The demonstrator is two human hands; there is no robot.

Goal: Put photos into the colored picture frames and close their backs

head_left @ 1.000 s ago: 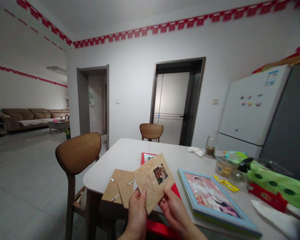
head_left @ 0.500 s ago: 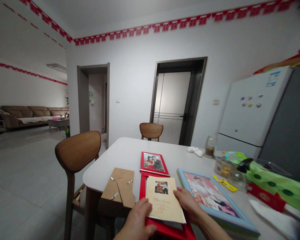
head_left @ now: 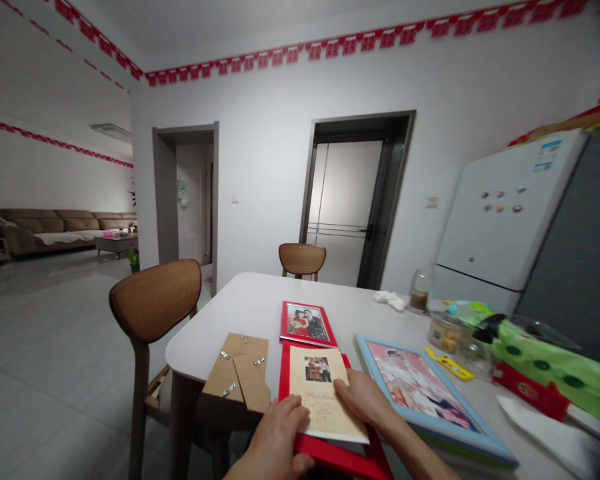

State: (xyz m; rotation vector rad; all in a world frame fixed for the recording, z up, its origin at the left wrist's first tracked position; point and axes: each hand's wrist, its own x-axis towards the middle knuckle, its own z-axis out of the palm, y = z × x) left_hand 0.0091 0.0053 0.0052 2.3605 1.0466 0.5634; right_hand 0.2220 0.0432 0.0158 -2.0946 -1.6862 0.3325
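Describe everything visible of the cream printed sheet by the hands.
The cream sheet looks like thin paper or card, roughly rectangular, with a small dark picture near its far end and faint reddish print below, too small to read. A paler strip shows along its near edge. It lies face up, roughly flat, over a red frame. The left hand overlaps its lower left edge; the right hand covers part of its right edge.

soft, dim light leaves the middle wall (head_left: 265, 160) palest. the right edge darkens and blurs, and distortion slants the refrigerator (head_left: 505, 227). the floor (head_left: 70, 287) gleams faintly.
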